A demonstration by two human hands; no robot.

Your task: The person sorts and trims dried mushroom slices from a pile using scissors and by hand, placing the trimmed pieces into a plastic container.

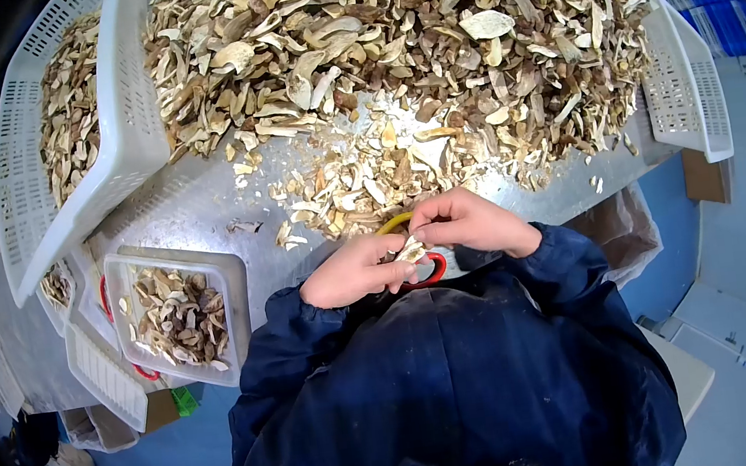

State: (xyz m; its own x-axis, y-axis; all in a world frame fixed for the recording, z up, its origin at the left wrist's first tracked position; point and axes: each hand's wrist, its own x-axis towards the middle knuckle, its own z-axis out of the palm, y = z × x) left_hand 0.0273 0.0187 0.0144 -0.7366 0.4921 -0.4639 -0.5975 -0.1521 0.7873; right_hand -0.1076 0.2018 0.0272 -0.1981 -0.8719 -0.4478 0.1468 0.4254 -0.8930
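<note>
My left hand (354, 271) pinches a pale dried mushroom slice (411, 251) between thumb and fingers, in front of my body at the table's near edge. On the slice's upper end, the fingertips of my right hand (476, 223) are closed, and the two hands almost meet. Below the slice shows part of a red ring-shaped thing (436, 269), and a curved yellow piece (396, 222) lies just above; my hands partly hide both. A large heap of dried mushroom slices (425, 50) spreads beyond my hands, with small fragments (367, 187) at its near side.
A white slotted basket (128, 95) with mushroom slices tilts at the left; another white basket (685, 78) stands at the right edge. A clear plastic tub (236, 296) of slices sits left of me on the metal table (174, 206). A lined bin (629, 234) is under the right edge.
</note>
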